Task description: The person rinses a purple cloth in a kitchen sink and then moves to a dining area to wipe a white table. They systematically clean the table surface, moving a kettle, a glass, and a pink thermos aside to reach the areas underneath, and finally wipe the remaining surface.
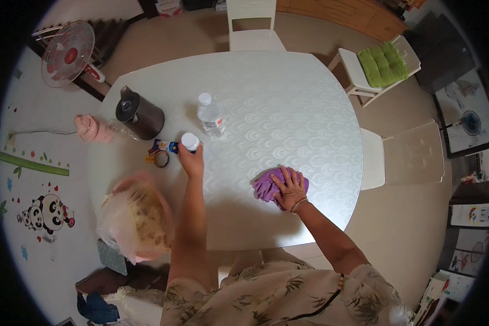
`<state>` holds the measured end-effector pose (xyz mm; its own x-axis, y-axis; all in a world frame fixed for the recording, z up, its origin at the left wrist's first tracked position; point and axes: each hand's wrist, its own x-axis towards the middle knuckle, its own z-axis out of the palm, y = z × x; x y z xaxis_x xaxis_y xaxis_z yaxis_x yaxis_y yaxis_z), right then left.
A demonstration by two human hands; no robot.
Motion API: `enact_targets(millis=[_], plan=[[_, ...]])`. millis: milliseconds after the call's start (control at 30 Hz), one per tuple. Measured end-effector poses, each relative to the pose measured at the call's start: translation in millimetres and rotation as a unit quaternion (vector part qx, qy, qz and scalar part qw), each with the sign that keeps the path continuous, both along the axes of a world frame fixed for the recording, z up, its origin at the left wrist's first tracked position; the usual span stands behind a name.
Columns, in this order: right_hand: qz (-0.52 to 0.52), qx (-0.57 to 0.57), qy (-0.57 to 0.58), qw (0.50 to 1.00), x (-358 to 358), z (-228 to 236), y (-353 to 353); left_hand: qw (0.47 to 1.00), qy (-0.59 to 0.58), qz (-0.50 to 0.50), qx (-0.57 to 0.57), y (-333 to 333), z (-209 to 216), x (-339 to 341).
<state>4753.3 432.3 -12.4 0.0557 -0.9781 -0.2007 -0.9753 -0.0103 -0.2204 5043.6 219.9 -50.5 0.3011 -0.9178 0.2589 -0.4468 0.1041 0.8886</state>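
Note:
My left hand [192,162] is closed around a small bottle with a white cap [190,140], at the left part of the pale patterned table [288,114]. Under my right hand [291,189] a crumpled purple cloth [265,186] lies against the tabletop, the fingers stretched out flat over it. Just left of the small bottle are a blue and yellow packet [164,145] and a roll of tape [161,158]. A clear plastic bottle with a white cap [211,115] stands upright beyond my left hand.
A dark jug [140,114] and a pink item [91,129] stand at the table's left side. Nearer, a filled translucent plastic bag [137,220] sits by the left edge. White chairs [255,39] surround the table, one with a green cushion [382,64]. A fan [69,54] stands far left.

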Motion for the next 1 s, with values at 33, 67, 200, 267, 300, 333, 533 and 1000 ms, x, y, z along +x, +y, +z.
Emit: enact_targets(millis=[33, 67, 200, 267, 300, 333, 533, 1000], plan=[[-0.007, 0.0, -0.003, 1.0, 0, 1, -4, 1.0, 0.008, 0.006, 0.011, -19, -5, 4], [-0.012, -0.002, -0.006, 1.0, 0, 1, -10, 1.0, 0.016, 0.013, 0.022, -37, -9, 9], [-0.098, -0.039, -0.004, 0.994, -3, -5, -44, 0.998, 0.061, -0.008, 0.004, -71, -24, 26], [-0.1, -0.045, 0.007, 0.994, -13, -7, -47, 0.991, 0.113, -0.013, 0.067, -47, -10, 8], [-0.119, -0.085, -0.045, 0.988, -14, -2, -42, 0.986, 0.132, -0.022, 0.103, -31, 4, 0], [-0.124, -0.129, -0.1, 0.979, -10, 3, -42, 0.988, 0.133, -0.027, 0.075, -11, -11, 9], [0.004, -0.07, 0.054, 0.996, -14, -27, -78, 0.988, 0.104, -0.092, 0.061, 138, -28, 13], [0.195, 0.018, -0.057, 0.979, 160, -14, -34, 0.991, -0.045, -0.084, 0.097, 196, 21, 47]])
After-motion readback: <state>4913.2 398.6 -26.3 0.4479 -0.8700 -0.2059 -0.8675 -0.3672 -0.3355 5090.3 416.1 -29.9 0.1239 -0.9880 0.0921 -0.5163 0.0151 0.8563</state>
